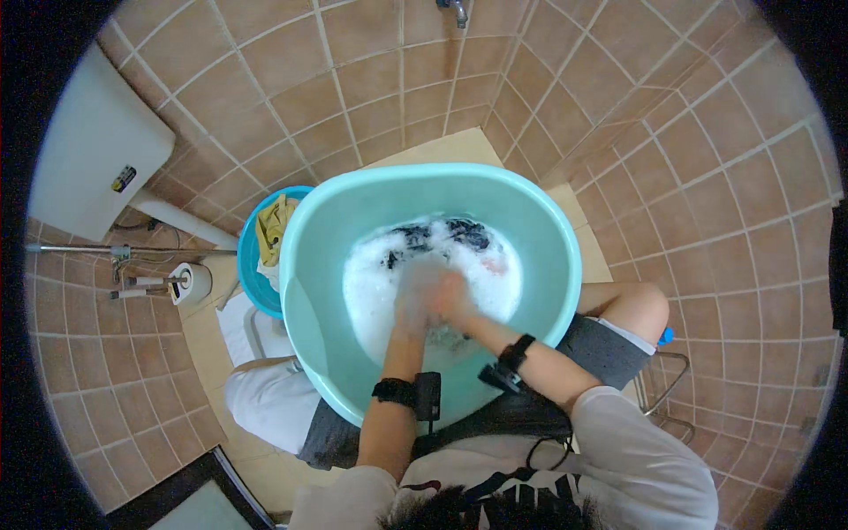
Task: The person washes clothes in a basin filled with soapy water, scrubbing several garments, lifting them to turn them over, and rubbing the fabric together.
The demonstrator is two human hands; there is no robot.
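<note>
A big light-green plastic tub (329, 230) stands between my knees, with white suds (375, 287) over its bottom. Dark wet cloth (464, 231) pokes out of the foam toward the far side. Down in the suds near the middle, my left hand (417, 287) and my right hand (452, 296) are close together, seemingly touching. Both are smeared by motion and partly covered in foam, so their fingers and anything in them cannot be made out. A black strap with a small box is on each of my wrists.
Left of the tub, a blue basin (252, 265) holds yellowish cloth (274, 221) and something white. A toilet roll (190, 283) and a white tank (106, 141) are further left. Tiled walls rise close behind and to the right, with a tap (459, 13) at the back and a metal frame (676, 384) at right.
</note>
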